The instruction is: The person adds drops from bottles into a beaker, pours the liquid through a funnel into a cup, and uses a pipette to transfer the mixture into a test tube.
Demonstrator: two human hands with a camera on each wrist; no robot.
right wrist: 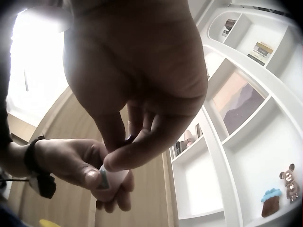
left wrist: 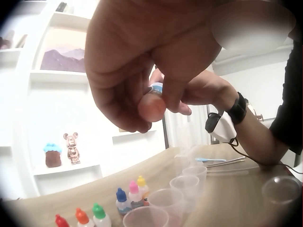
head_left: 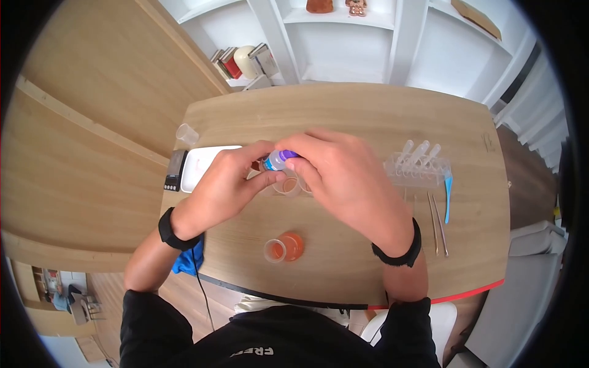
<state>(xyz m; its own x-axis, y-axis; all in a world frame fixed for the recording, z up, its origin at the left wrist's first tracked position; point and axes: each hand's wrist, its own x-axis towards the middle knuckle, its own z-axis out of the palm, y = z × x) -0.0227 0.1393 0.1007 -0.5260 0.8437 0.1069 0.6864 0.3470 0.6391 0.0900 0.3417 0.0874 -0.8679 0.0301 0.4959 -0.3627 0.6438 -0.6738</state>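
Note:
My left hand [head_left: 224,184] grips the body of a small dropper bottle [left wrist: 152,108] that has a blue label. With thumb and fingers my right hand [head_left: 350,178] pinches its purple cap [head_left: 286,155]. The bottle is held tilted above the table; the right wrist view shows the label side of the bottle [right wrist: 111,183] between both hands. Under the hands stands a row of clear plastic cups [left wrist: 165,201], partly hidden in the head view. Beside that row are dropper bottles with blue [left wrist: 123,203], pink [left wrist: 136,191] and yellow caps, and others with red, orange and green [left wrist: 99,215] caps.
A clear cup of orange liquid [head_left: 294,246] stands near the front edge. To the right are a test tube rack [head_left: 417,178], a blue scoop [head_left: 448,199] and thin metal rods [head_left: 440,227]. At left lie a white tray [head_left: 195,168], a black scale [head_left: 176,168] and a clear cup [head_left: 188,134].

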